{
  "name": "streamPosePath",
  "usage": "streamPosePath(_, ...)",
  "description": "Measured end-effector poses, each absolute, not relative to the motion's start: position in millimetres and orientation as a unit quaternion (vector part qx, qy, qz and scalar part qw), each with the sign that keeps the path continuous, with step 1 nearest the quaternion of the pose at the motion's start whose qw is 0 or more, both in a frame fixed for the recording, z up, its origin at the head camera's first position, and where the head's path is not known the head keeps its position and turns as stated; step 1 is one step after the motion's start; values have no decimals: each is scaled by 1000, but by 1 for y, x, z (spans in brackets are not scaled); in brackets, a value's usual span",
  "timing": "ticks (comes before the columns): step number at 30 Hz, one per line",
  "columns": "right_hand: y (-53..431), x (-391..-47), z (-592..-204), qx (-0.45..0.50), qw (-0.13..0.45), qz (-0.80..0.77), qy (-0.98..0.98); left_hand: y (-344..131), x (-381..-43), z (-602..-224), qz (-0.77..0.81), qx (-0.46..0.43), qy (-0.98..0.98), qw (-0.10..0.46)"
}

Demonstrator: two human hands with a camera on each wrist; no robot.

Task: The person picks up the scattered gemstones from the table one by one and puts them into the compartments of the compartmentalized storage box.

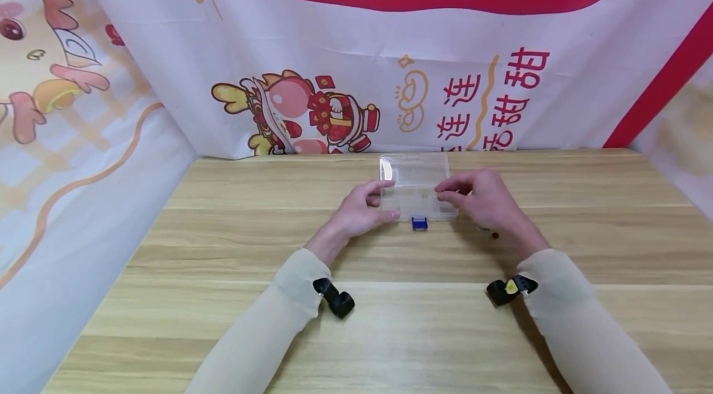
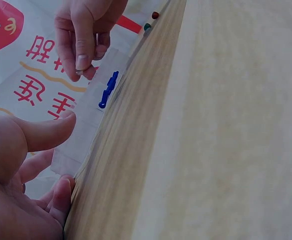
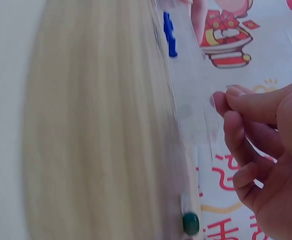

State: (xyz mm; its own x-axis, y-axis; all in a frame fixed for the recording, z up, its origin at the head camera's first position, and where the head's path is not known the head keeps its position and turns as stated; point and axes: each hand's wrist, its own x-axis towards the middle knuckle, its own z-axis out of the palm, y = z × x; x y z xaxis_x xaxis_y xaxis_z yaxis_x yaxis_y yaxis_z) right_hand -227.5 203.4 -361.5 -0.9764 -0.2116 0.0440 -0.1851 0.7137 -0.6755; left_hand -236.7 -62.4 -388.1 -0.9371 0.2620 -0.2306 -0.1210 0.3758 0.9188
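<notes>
A clear plastic box lies on the table with its see-through lid raised at the back and a blue latch at the front. My left hand grips the box's left end, thumb at the front edge and fingers at the back. Over the right part of the box, my right hand pinches a tiny pale piece between thumb and forefinger. That piece is too small to identify. A little yellowish thing shows inside the box.
Right of the box, a small green round piece and a dark reddish-brown round one lie on the wooden table. A printed cloth hangs behind the table's back edge.
</notes>
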Motion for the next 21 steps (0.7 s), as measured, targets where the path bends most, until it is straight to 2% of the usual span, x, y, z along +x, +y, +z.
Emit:
streamPosePath(14, 184, -226, -365, -97, -6, -365, 926, -61, -237, -389, 558, 42, 811, 172)
streamPosePath(21, 180, -228, -364, -92, 2, -366, 926, -63, -237, -389, 558, 46, 811, 170)
